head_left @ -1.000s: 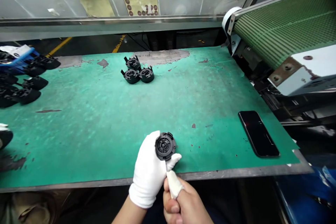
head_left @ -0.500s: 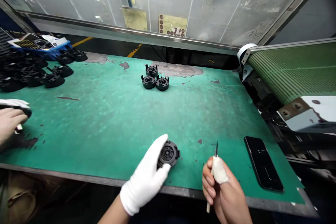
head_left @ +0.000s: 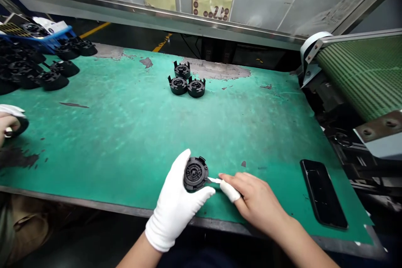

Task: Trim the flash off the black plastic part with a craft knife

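My left hand point(head_left: 179, 201), in a white glove, grips a round black plastic part point(head_left: 195, 172) by its side, with ribs and a hub on its upper face. The thumb is held a little away from the rim. Bare except for a white cover on the thumb, my right hand point(head_left: 251, 197) is closed on a small craft knife point(head_left: 214, 180). Its thin, bright blade points left and meets or nearly meets the part's right edge. The handle is hidden in my fingers. Farther back, three similar black parts point(head_left: 196, 88) stand together with prongs upward.
A black phone point(head_left: 323, 192) lies at the right of the green tabletop point(head_left: 125, 134). Many black parts point(head_left: 23, 69) crowd the far left beside a blue basket point(head_left: 56, 37). Another person's hand point(head_left: 8, 123) works at the left edge. A green conveyor belt point(head_left: 367, 71) runs at right.
My right hand has swung left and turned the knife from pointing away to pointing at the part's edge. The part has been rotated in my left hand. The view has tipped downward.
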Motion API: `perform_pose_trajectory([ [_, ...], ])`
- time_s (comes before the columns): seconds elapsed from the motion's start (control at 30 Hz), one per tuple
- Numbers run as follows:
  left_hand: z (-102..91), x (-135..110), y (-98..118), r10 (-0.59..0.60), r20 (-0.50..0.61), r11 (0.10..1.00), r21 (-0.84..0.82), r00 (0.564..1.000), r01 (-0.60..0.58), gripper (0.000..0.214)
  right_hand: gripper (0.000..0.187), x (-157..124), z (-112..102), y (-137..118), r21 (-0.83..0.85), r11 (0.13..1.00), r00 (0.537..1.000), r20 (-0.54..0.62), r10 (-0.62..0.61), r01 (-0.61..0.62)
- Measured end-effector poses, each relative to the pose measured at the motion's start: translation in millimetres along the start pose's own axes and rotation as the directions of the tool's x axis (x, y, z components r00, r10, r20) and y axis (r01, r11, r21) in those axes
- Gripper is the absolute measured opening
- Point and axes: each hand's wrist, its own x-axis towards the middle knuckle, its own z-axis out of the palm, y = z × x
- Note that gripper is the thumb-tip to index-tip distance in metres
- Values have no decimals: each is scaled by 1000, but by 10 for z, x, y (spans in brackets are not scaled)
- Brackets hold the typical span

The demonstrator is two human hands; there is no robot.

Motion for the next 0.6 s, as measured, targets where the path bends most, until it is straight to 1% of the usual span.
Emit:
perform_pose_trajectory([
  [0.17, 51, 44, -3, 18, -73, 998, 69, 997, -13, 80, 43, 115, -80, 55, -114, 991, 995, 80, -53, 62],
  [0.33, 44, 48, 1, 62, -71, 991, 126, 996, -52, 74, 48, 261, -192, 65, -194, 979, 995, 94, -37, 55],
  [0.47, 47, 59, 7, 64, -80, 989, 136, 995, -53, 74, 45, 282, -257, 93, -171, 982, 990, 131, -53, 76],
  [0.6, 51, 62, 12, 69, -89, 989, 135, 994, -57, 72, 45, 241, -253, 104, -127, 988, 983, 172, -68, 91],
])
